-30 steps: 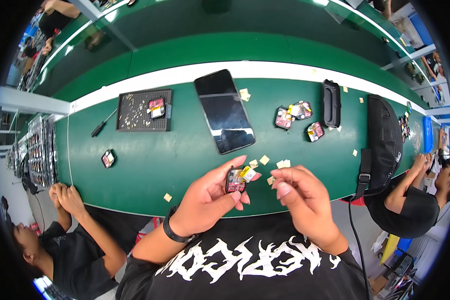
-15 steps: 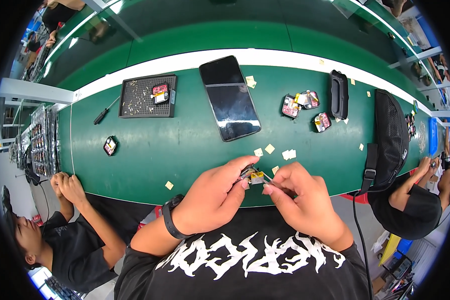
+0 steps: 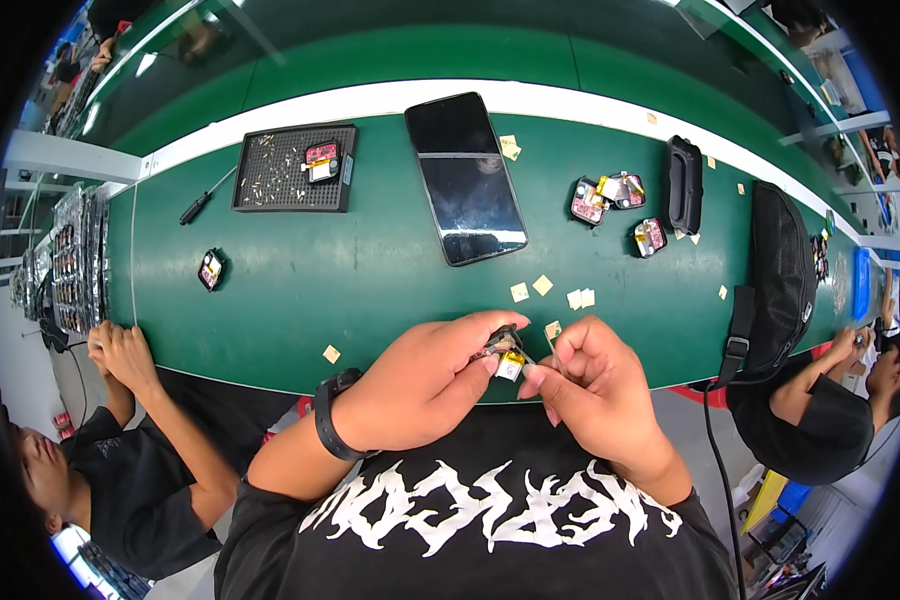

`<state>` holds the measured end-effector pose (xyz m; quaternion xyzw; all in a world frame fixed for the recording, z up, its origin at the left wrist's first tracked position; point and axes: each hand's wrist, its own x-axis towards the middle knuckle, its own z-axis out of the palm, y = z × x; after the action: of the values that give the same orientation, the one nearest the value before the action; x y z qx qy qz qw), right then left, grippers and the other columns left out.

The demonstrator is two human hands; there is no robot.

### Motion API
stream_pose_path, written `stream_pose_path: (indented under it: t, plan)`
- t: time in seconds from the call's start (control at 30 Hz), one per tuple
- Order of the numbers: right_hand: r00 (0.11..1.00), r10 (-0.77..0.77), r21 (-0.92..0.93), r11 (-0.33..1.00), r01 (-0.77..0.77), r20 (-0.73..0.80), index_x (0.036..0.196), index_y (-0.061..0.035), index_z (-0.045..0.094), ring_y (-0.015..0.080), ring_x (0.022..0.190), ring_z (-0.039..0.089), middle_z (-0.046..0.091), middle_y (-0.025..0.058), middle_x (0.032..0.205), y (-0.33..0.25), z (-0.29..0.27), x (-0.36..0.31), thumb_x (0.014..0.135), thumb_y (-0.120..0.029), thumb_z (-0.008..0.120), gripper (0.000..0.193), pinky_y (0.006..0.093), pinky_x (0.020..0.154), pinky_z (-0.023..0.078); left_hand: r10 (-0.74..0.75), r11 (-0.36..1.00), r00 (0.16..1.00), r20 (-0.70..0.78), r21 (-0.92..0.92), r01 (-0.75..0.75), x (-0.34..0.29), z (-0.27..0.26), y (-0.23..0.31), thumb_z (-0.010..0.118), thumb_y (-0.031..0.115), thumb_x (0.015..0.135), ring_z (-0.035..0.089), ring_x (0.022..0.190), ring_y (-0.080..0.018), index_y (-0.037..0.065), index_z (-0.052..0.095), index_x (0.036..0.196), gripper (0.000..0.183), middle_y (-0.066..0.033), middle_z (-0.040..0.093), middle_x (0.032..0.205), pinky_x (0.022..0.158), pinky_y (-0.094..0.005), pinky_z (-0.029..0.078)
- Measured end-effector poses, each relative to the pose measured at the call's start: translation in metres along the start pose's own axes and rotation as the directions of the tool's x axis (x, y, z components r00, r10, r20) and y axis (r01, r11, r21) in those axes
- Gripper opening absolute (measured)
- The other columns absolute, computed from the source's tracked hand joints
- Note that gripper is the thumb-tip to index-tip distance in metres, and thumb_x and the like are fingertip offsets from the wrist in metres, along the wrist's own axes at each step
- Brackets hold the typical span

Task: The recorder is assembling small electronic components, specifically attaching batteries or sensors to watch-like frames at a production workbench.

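Observation:
Near the table's front edge, my left hand (image 3: 420,378) is closed around a small black electronic device housing (image 3: 500,340), its inside partly covered by my fingers. A small silver battery with yellow tape (image 3: 510,366) sticks out of the housing toward me. My right hand (image 3: 605,395) is pinched on a thin metal tool (image 3: 527,358), whose tip is beside the battery; its exact kind is too small to tell. Just beyond my hands lie several pale yellow square pieces (image 3: 543,285), one of them close to my right fingers.
A large black phone (image 3: 467,190) lies mid-table. To its left are a black grid tray (image 3: 260,170), a screwdriver (image 3: 196,208) and an opened device (image 3: 211,270). Several opened devices (image 3: 590,205), a black case (image 3: 683,185) and a black bag (image 3: 782,260) are at right. People sit on both sides.
The view has shifted slightly, moving the table items in the picture. The battery in my left hand has tilted and shows more of its silver face. Both hands keep their grips.

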<state>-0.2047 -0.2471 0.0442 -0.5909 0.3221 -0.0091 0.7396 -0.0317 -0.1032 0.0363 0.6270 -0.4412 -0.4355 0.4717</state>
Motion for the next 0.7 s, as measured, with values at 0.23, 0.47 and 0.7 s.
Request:
stream_pose_path:
  t: [0.23, 0.47, 0.7]
  plan:
    - [0.988, -0.157, 0.137, 0.978, 0.156, -0.002, 0.101, -0.0039, 0.047, 0.0018, 0.063, 0.056, 0.070, 0.0063, 0.082, 0.012, -0.004, -0.003, 0.096, -0.001, 0.069, 0.022, 0.0215, 0.049, 0.040, -0.296, 0.837, 0.936, 0.188, -0.422, 0.349, -0.002, -0.009, 0.005, 0.055, -0.001, 0.098, 0.050, 0.074, -0.0053, 0.000, 0.055, 0.141, 0.042, 0.0019, 0.057, 0.089, 0.066, -0.0229, 0.044]
    - [0.872, -0.459, -0.430, 0.761, 0.485, 0.171, 0.114, -0.0015, 0.066, 0.0117, 0.071, 0.065, 0.070, 0.0096, 0.094, -0.002, -0.004, 0.004, 0.083, 0.003, 0.079, 0.034, 0.0243, 0.056, 0.049, -0.286, 0.809, 0.942, 0.178, -0.481, 0.337, -0.003, 0.000, 0.002, 0.051, -0.003, 0.098, 0.050, 0.071, -0.0050, -0.001, 0.055, 0.141, 0.042, 0.0019, 0.057, 0.088, 0.064, -0.0223, 0.043]
    - [0.789, -0.598, -0.529, 0.627, 0.571, 0.142, 0.107, 0.0000, 0.071, 0.0163, 0.067, 0.067, 0.071, 0.0089, 0.085, 0.002, -0.003, 0.007, 0.085, 0.003, 0.076, 0.022, 0.0259, 0.060, 0.053, -0.225, 0.950, 0.972, 0.073, -0.205, 0.236, 0.000, 0.005, 0.005, 0.051, -0.002, 0.099, 0.053, 0.075, -0.0048, -0.004, 0.058, 0.134, 0.036, 0.0005, 0.062, 0.092, 0.067, -0.0225, 0.044]
